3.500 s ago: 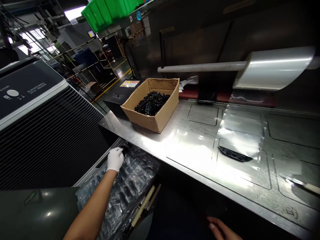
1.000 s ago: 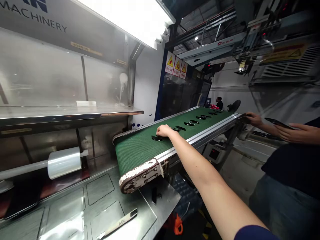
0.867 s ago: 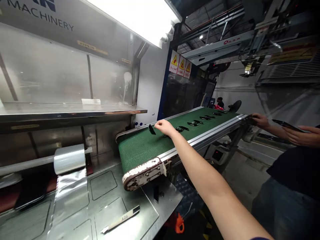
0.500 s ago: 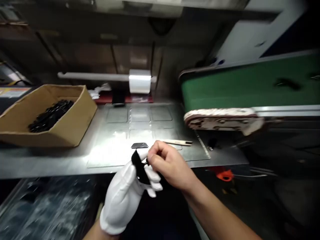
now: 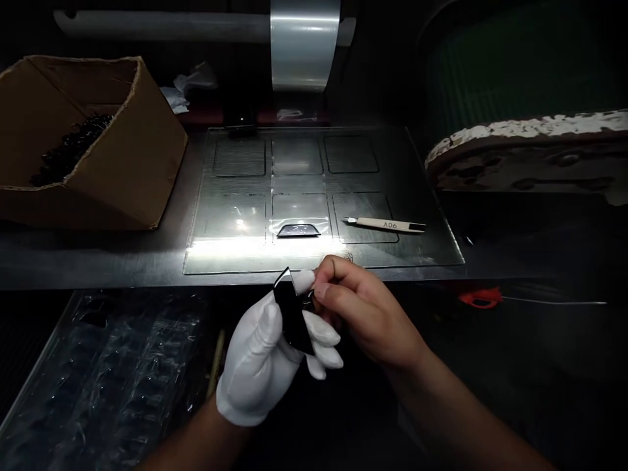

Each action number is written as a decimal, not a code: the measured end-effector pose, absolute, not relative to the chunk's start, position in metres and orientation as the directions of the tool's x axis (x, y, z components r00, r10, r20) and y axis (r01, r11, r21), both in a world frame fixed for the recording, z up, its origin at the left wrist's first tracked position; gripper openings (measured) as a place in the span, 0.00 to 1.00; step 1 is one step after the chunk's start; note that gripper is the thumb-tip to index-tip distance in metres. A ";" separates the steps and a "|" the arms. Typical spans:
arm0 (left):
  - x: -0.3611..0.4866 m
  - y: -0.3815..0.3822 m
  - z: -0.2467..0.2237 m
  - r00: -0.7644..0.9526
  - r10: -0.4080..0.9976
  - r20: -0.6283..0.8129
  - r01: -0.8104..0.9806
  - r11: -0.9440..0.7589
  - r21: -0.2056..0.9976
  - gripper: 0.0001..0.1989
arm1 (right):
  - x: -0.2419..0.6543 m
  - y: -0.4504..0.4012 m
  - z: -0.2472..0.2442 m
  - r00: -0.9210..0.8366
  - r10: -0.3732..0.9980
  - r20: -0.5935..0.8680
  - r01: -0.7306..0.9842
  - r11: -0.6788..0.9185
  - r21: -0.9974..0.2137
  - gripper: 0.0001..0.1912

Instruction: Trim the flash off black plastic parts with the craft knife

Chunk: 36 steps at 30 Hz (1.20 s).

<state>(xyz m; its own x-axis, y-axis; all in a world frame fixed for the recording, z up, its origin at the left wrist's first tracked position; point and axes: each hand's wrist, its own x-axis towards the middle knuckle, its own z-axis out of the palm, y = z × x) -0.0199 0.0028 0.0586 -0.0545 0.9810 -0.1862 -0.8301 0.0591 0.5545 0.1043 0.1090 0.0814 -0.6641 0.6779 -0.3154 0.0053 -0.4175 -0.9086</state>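
Observation:
My left hand [image 5: 265, 353], in a white glove, is closed around a flat, glossy black plate [image 5: 293, 311] with a slanted end, tilted over the bench's front edge. The bare fingers of my right hand [image 5: 350, 301] pinch a small black piece [image 5: 309, 300] against the plate's right side; whether the two are joined I cannot tell. Just beyond my hands, a dark trapezoid-shaped piece [image 5: 298, 230] lies on the clear sheet [image 5: 230, 255]. To its right rests a craft knife [image 5: 387, 224] with a pale handle marked A06, its blade pointing left.
On the left stands a cardboard box [image 5: 132, 163] with black parts inside. A roll of clear film [image 5: 305, 46] hangs at the back. The conveyor's worn end [image 5: 530, 147] juts in at right. Below the bench are clear plastic trays [image 5: 112, 373] and a red-handled tool [image 5: 481, 297].
The view has tilted down and come closer to the bench, and the picture is darker and sharper. Both hands keep hold of the same black pieces, with little change in grip.

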 end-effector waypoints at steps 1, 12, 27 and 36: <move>-0.020 0.003 0.058 -0.050 0.983 -0.177 -0.832 0.057 0.551 0.22 | 0.105 0.109 0.081 -0.669 0.672 -0.317 0.008 -0.420 -0.908 0.05; -0.021 0.000 0.054 -0.025 0.990 -0.137 -0.832 0.055 0.552 0.22 | 0.109 0.107 0.075 -0.702 0.632 -0.328 0.017 -0.446 -0.895 0.10; -0.018 0.007 0.082 -0.049 0.872 -0.487 -0.878 0.194 0.437 0.21 | 0.111 0.103 0.066 -0.692 0.612 -0.383 0.058 -0.482 -0.874 0.18; -0.012 0.023 0.102 -0.027 0.813 -0.582 -0.820 0.315 0.478 0.22 | 0.116 0.094 0.057 -0.650 0.632 -0.423 -0.068 -0.602 -0.795 0.13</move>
